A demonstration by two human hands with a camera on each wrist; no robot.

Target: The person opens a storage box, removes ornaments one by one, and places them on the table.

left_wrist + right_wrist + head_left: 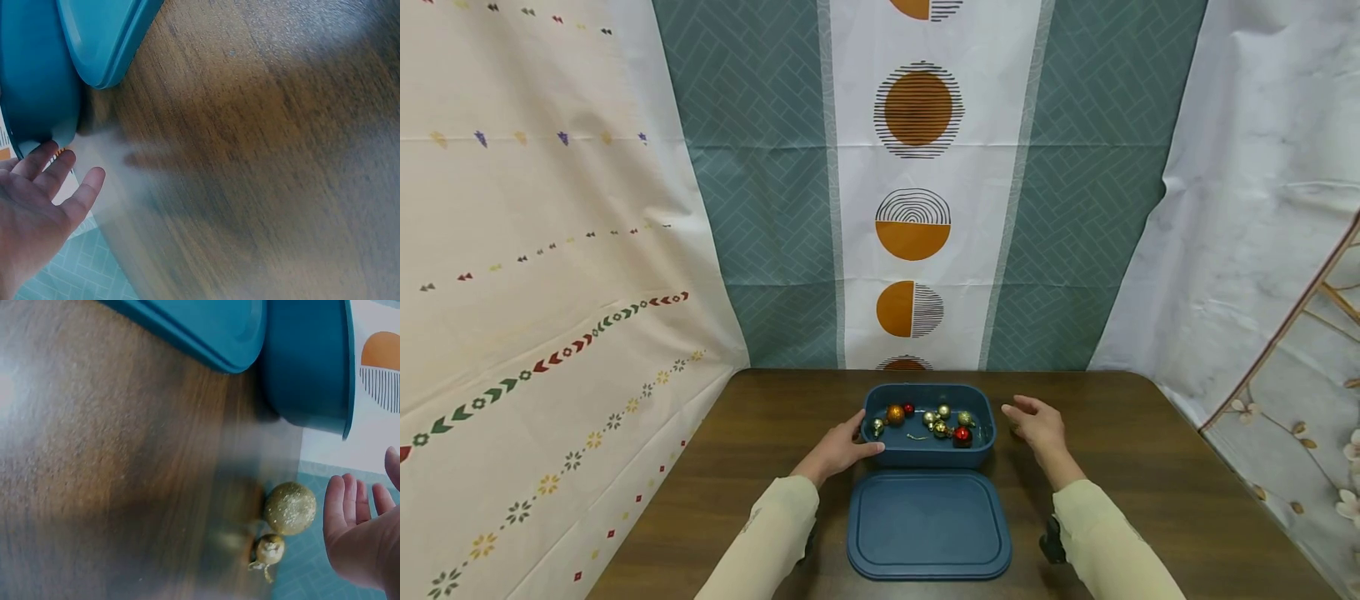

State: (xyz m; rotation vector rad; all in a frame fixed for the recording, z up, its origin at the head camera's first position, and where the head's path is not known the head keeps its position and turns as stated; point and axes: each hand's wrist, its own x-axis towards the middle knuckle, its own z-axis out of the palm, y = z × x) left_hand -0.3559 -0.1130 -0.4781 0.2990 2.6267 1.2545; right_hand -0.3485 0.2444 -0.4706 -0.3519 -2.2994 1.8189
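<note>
A blue rectangular box holds several small Christmas baubles: gold ones, an orange one and red ones, among them a red bauble at the front right. My left hand is at the box's left end, its fingertips right at the wall, thumb stretched towards the front. To the right of the box, my right hand hovers with relaxed fingers and nothing in them. The right wrist view shows a glittery gold bauble and a smaller gold bauble on the table near that hand.
A blue lid lies flat on the brown wooden table, just in front of the box. Patterned cloth hangs behind the table's back edge and along both sides.
</note>
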